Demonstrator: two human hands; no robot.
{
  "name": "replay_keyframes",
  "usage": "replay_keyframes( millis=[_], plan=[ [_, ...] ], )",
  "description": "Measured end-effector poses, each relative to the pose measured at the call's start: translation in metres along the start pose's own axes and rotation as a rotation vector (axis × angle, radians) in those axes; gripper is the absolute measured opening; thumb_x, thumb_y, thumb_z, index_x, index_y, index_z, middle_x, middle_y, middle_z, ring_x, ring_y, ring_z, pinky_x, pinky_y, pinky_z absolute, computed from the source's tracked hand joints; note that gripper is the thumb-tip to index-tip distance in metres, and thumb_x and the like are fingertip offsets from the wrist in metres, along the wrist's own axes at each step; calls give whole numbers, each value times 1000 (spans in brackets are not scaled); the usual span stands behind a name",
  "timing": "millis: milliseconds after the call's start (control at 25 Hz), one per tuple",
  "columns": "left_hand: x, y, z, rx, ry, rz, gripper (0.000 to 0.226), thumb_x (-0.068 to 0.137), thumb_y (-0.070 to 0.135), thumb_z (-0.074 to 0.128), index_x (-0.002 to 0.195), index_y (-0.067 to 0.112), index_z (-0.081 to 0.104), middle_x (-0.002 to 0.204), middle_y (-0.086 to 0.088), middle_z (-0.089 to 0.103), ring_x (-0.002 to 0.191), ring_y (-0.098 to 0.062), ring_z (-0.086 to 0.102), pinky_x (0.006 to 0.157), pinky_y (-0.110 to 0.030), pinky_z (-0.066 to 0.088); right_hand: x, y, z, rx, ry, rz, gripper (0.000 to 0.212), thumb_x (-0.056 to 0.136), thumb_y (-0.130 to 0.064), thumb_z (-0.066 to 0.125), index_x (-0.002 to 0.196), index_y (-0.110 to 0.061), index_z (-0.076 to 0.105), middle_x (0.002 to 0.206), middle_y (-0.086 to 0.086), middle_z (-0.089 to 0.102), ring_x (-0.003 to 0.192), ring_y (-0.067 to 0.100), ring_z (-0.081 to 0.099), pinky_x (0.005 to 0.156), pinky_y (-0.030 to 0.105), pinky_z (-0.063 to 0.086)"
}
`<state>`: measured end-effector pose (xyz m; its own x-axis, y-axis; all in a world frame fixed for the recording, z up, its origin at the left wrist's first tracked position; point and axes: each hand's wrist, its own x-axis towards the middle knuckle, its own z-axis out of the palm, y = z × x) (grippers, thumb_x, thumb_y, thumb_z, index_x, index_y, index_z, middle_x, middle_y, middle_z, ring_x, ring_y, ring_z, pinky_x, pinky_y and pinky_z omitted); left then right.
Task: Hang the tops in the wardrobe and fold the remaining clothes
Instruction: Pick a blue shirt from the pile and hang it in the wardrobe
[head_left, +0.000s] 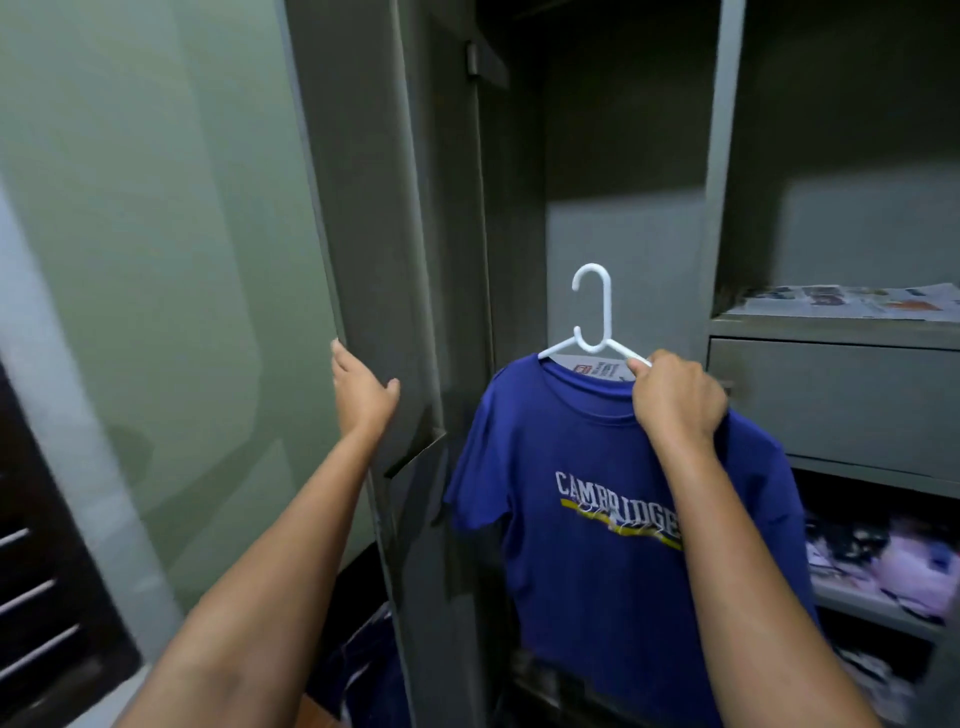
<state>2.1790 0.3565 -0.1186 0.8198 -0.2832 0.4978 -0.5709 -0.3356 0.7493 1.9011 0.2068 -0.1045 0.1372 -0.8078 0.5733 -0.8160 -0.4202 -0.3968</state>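
Observation:
A blue T-shirt (582, 519) printed with "CAMBRIDGE" hangs on a white plastic hanger (595, 317). My right hand (675, 400) grips the hanger's right arm together with the shirt's shoulder and holds it up in front of the open grey wardrobe compartment (613, 182). The hook points upward, free of any rail. My left hand (363, 395) rests with straight fingers against the edge of the open wardrobe door (384, 260). No rail is visible inside the dark compartment.
To the right, grey shelves (831, 327) carry newspaper lining, a closed drawer (841, 400) and, lower down, piles of folded clothes (893, 561). A green wall (156, 234) lies to the left. Dark blue cloth (358, 670) lies low beside the door.

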Motion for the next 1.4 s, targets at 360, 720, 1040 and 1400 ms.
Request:
replay_keyframes(
  millis=[360, 720, 1040, 1400],
  plan=[
    [28, 8, -7, 251, 157, 221, 84, 87, 32, 63, 151, 9, 14, 157, -11, 15, 146, -30, 11, 118, -51, 4, 8, -32, 1, 94, -84, -33, 40, 99, -45, 39, 101, -13, 63, 96, 11, 65, 81, 31, 55, 65, 32, 38],
    [-23, 142, 114, 101, -297, 752, 34, 100, 40, 40, 81, 12, 40, 86, -14, 59, 77, -37, 51, 65, -42, 40, 57, 50, -59, 449, -298, -67, 39, 98, -41, 46, 78, -13, 64, 70, 3, 54, 70, 19, 47, 60, 31, 31],
    [-23, 202, 207, 31, -236, 865, 36, 101, 40, 38, 88, 8, 47, 89, -15, 62, 79, -39, 55, 59, -37, 34, 107, 150, -61, 340, -181, 80, 28, 86, -33, 68, 79, -6, 68, 75, 6, 63, 71, 20, 52, 63, 31, 36],
    [-19, 266, 278, -124, -239, 906, 38, 100, 43, 36, 90, 10, 51, 84, -11, 64, 73, -37, 55, 61, -41, 42, 121, 184, -72, -75, 153, 156, 31, 96, -46, 45, 111, -24, 61, 115, 0, 64, 110, 25, 53, 88, 36, 35]
  ],
)
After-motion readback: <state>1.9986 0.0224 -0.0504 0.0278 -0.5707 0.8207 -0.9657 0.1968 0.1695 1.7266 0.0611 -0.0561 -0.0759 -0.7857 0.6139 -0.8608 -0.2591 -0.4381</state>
